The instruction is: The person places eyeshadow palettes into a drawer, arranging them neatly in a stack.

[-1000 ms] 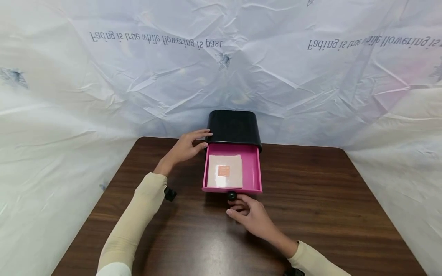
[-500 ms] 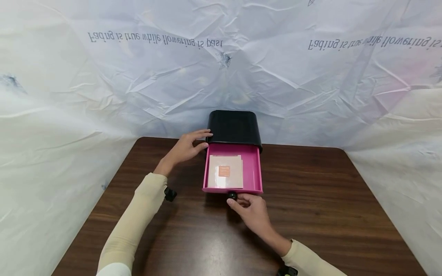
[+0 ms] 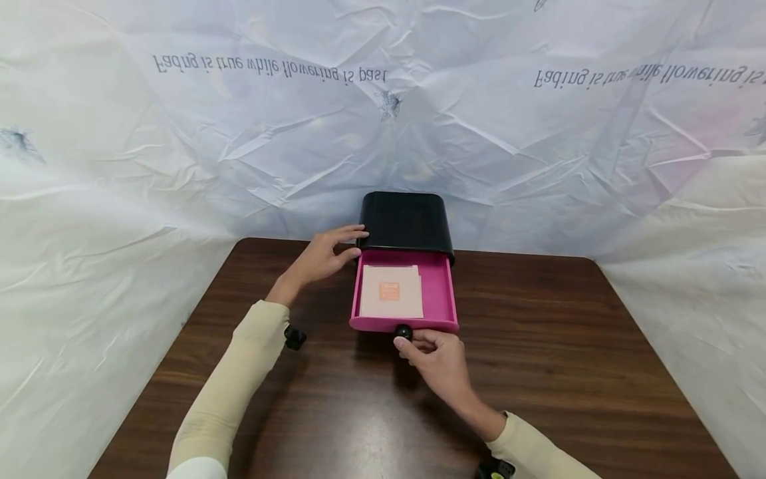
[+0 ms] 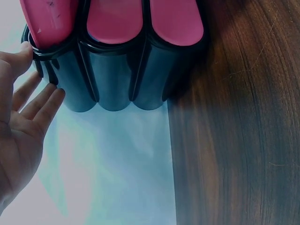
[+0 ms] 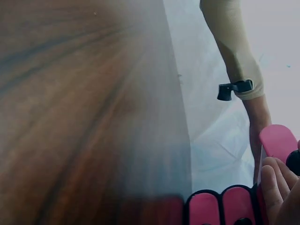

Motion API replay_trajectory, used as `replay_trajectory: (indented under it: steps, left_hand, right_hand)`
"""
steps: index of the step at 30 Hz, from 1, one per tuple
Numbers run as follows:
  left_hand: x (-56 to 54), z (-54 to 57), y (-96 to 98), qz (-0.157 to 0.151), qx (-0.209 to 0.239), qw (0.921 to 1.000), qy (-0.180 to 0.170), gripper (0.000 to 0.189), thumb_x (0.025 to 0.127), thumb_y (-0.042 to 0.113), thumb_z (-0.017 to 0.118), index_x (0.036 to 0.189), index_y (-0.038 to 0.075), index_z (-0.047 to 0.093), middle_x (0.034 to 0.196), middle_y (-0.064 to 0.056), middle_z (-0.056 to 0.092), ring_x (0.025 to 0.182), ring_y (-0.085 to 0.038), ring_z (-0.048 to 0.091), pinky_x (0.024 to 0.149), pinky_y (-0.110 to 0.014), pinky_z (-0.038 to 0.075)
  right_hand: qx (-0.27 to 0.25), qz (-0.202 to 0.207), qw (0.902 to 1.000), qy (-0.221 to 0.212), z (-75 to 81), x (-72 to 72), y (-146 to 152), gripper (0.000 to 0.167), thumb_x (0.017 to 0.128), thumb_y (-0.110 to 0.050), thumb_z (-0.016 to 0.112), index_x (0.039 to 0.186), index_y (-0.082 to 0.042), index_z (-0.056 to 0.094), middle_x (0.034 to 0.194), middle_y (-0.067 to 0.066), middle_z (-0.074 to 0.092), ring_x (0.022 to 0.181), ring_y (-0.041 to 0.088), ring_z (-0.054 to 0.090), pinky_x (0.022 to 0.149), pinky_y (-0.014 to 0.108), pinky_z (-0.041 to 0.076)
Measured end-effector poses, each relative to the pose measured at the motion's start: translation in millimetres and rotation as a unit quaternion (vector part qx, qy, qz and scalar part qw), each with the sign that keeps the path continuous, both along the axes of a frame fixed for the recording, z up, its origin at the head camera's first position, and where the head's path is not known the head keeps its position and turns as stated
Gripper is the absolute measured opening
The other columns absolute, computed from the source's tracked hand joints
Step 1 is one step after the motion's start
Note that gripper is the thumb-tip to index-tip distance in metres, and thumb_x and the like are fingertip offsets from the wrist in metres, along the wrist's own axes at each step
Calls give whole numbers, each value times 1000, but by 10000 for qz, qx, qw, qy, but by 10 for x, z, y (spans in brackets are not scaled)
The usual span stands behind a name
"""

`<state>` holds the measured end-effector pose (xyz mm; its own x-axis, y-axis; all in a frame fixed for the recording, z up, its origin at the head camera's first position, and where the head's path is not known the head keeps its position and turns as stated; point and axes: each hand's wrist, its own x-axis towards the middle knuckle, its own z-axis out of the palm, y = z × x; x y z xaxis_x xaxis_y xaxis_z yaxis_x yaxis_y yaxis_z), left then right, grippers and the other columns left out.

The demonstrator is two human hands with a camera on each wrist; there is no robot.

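A small black drawer unit [image 3: 407,219] stands at the back of the table, its top pink drawer [image 3: 439,286] pulled well out. Inside the drawer lies a flat pale square packet [image 3: 374,307] with an orange label. My right hand [image 3: 443,366] pinches the drawer's round black knob [image 3: 403,331] between thumb and fingers. Against the unit's left side my left hand [image 3: 323,255] rests with fingers extended. In the left wrist view, that hand [image 4: 23,126] touches the black casing [image 4: 110,79] beside the pulled-out drawer.
Two more pink drawers [image 4: 115,21] are closed in the unit. The dark wood table [image 3: 568,346] extends on both sides. A pale printed sheet [image 3: 509,133] hangs behind it and at the sides.
My right hand's fingers have closed round the knob. The drawer's front has lifted and tilted slightly, showing more of its front panel. The left hand has stayed put.
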<state>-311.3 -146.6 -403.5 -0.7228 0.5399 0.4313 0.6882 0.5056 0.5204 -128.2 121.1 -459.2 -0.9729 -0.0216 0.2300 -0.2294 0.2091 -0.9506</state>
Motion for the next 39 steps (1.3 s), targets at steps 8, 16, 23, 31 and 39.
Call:
replay_trajectory:
  steps: [8,16,23,31,39]
  left_hand:
    - [-10,-4,-6,-10,-10,10000,-42,42,104,30,63,144,18,62,155,-5,51,128,-25,62,86,-42,53]
    - [-15,0,-14,1,-31,9999,-133,43,104,33,61,145,20,61,156,-3,49,127,-24,62,79,-40,51]
    - [-26,-9,-27,-46,25,9999,-89,42,104,31,61,144,20,61,156,-3,50,107,-21,71,81,-39,51]
    - [-32,-14,-33,-58,52,9999,-126,41,104,30,61,144,21,61,156,-1,49,106,-19,68,83,-39,46]
    - [-25,-6,-36,-105,65,9998,-127,41,104,27,61,144,20,61,156,-3,49,131,-24,59,97,-44,50]
  right_hand:
    - [62,-26,9999,-88,115,-86,1,15,90,-22,81,95,-8,81,79,6,77,71,28,75,63,32,60]
    - [105,-177,9990,-406,127,-267,-58,17,91,-20,80,98,-5,80,84,12,78,74,29,75,65,29,59]
    - [148,-241,9991,-316,291,-341,-136,18,93,-21,78,96,-3,80,86,20,77,71,24,75,65,31,59]
    - [21,-204,9997,-126,262,-600,-81,24,96,-23,74,101,0,79,90,18,78,78,35,76,68,41,61]
    - [-233,-235,9991,-255,100,-891,-63,39,92,-43,76,105,-6,79,94,10,79,76,23,76,67,33,60]
